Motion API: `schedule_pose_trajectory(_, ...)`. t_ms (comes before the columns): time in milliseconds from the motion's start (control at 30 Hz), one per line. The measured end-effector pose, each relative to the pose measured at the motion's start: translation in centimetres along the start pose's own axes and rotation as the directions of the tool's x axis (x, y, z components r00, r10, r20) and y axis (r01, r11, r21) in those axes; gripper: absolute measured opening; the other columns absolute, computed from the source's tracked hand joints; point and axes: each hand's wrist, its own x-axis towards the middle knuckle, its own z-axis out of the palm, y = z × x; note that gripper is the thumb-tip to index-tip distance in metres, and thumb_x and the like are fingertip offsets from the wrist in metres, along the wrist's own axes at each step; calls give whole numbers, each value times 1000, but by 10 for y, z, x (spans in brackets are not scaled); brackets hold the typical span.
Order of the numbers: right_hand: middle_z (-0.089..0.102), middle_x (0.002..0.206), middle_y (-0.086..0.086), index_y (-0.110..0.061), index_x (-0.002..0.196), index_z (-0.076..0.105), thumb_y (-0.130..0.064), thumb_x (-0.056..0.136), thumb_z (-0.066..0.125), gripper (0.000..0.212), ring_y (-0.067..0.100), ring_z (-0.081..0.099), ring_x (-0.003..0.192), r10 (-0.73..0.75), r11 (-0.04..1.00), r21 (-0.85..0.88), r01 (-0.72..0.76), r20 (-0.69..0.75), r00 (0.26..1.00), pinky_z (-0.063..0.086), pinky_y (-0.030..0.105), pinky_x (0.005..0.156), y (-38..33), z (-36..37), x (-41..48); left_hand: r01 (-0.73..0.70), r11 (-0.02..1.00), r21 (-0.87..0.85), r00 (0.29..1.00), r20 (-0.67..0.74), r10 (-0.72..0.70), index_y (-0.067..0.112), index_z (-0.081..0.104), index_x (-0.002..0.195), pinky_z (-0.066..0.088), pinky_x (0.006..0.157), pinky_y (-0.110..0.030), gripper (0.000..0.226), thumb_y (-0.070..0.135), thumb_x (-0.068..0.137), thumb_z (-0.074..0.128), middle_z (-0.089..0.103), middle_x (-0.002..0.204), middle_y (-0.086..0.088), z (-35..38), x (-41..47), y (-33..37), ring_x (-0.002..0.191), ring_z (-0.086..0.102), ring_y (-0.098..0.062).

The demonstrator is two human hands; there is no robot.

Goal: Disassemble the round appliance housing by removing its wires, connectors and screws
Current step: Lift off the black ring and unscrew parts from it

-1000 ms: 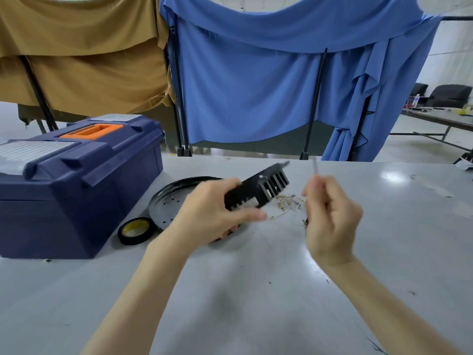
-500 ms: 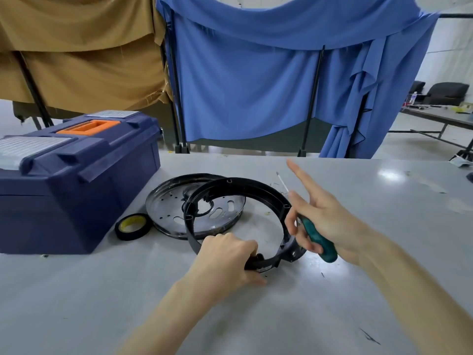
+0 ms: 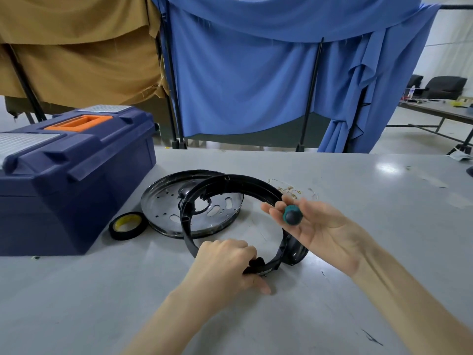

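Observation:
A black ring-shaped housing (image 3: 238,181) stands tilted on the grey table (image 3: 358,190), its far edge leaning over a round black metal plate (image 3: 163,208) with holes. My left hand (image 3: 225,262) grips the ring's near rim, fingers curled round a black part there. My right hand (image 3: 314,226) hovers palm-up over the ring's right side and pinches a green-handled screwdriver (image 3: 291,215), whose butt end points at the camera. A small heap of thin wires (image 3: 291,192) lies on the table behind the ring.
A dark blue toolbox (image 3: 76,172) with an orange handle fills the left of the table. A roll of black tape (image 3: 128,224) with a yellow core lies beside it. Brown and blue cloths hang behind the table's far edge.
My right hand has turned palm-up, so the screwdriver now points away from me. Earlier still, my left hand held a black slotted part; it now grips the ring on the table.

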Motion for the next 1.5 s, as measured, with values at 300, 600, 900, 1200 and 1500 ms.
schedule_pose_trajectory(300,59,68,-2,-17,77,73,-58,81,64,43,16,58,62,196,907,-399,-137,110,974,47,22,55,19,17,2,-334,680,-653,852,-518,-79,32,50,136,39,103,-24,52,48,88,55,52,126,26,-34,0,15,125,46,-1)
schedule_pose_trajectory(600,48,83,-5,-63,98,40,-64,79,52,22,10,55,65,-204,-206,-979,-6,37,978,39,22,58,-7,34,-5,-201,755,-624,816,-533,-224,23,67,115,38,101,-27,47,55,86,48,69,105,12,-75,11,21,116,48,-12)
schedule_pose_trajectory(900,64,84,0,-15,97,59,-16,90,67,10,18,65,74,-657,59,-957,286,179,733,55,30,70,0,34,-7,-206,626,-752,942,-325,-81,35,35,146,41,91,-8,85,65,73,64,58,132,19,-60,7,5,91,60,5)
schedule_pose_trajectory(1200,51,75,14,-22,89,36,-9,90,62,30,26,51,47,-722,268,-894,358,59,689,47,30,45,3,18,-17,-49,997,59,999,-11,50,27,61,118,19,73,-27,63,75,79,48,59,107,9,-10,-10,-2,92,49,-19)
schedule_pose_trajectory(1500,55,76,7,-23,87,37,-13,83,57,23,8,50,47,-682,282,-879,384,98,725,43,17,47,9,19,-20,-125,983,133,984,-108,140,17,58,95,26,68,-28,48,62,93,42,53,91,1,-4,-11,-4,78,44,-21)
